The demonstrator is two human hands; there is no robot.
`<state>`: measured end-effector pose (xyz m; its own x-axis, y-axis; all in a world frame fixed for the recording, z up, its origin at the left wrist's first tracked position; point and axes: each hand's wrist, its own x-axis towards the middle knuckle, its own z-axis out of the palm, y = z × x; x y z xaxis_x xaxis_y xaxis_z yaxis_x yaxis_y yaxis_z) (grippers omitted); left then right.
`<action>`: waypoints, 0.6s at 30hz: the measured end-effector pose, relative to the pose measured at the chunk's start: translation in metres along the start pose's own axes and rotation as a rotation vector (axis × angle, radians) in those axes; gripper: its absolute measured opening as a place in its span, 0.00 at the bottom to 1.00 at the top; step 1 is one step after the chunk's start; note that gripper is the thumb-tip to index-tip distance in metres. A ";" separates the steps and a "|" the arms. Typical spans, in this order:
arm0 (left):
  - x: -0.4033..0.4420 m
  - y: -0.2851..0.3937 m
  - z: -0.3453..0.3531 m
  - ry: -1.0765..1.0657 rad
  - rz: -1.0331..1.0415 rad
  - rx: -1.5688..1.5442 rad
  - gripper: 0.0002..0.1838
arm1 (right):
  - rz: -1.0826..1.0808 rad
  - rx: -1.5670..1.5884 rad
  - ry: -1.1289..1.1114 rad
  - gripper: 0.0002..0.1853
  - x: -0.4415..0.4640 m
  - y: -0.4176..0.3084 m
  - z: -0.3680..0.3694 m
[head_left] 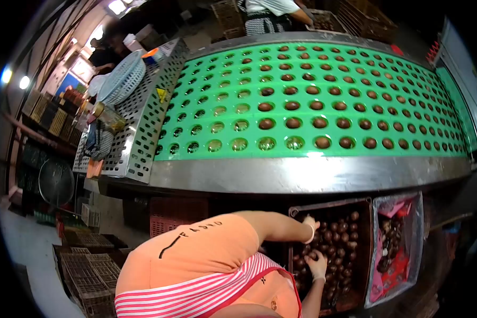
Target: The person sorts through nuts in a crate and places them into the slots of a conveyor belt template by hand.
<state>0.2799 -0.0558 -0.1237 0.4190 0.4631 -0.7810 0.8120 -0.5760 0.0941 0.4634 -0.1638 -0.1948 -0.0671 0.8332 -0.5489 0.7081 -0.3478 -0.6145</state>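
Both of my hands reach down to the right into a dark crate [329, 202] of glossy brown eggs [342, 227]. My left hand [309, 221] is at the crate's far left corner; its fingers are too small and shaded to show what they hold, if anything. Nearer to me, my right hand [318, 266] curls its thumb and fingers round a brown egg among the others. Above the crate lies a green conveyor belt [222, 151] with rows of oval pockets. Brown eggs sit in the pockets on the right side, while most pockets at the left hold none.
A bin lined with clear plastic [375, 249] holding broken pieces stands right of the crate. The belt's metal edge [281, 175] runs between me and the pockets. A perforated metal shelf [143, 143] carries a blue basket [123, 79]. Across the belt stands another person [270, 16].
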 end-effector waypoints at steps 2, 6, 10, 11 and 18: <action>0.011 -0.002 0.013 -0.020 0.072 0.018 0.36 | -0.088 0.172 -0.105 0.27 0.005 0.021 0.002; 0.044 -0.013 0.031 -0.072 0.206 0.088 0.35 | -0.018 0.314 -0.311 0.27 0.004 0.014 0.000; 0.052 -0.020 0.035 -0.080 0.287 0.124 0.34 | 0.207 0.327 -0.413 0.29 -0.012 -0.012 -0.020; 0.052 -0.019 0.034 -0.125 0.270 0.131 0.34 | 0.183 0.313 -0.414 0.29 -0.019 -0.020 -0.026; 0.133 0.009 0.099 -0.047 -0.044 -0.185 0.26 | 0.264 0.299 -0.367 0.26 -0.051 -0.026 -0.032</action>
<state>0.3028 -0.0661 -0.2875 0.3652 0.4508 -0.8145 0.8920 -0.4197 0.1677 0.4716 -0.1837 -0.1325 -0.1928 0.5149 -0.8353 0.5067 -0.6768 -0.5341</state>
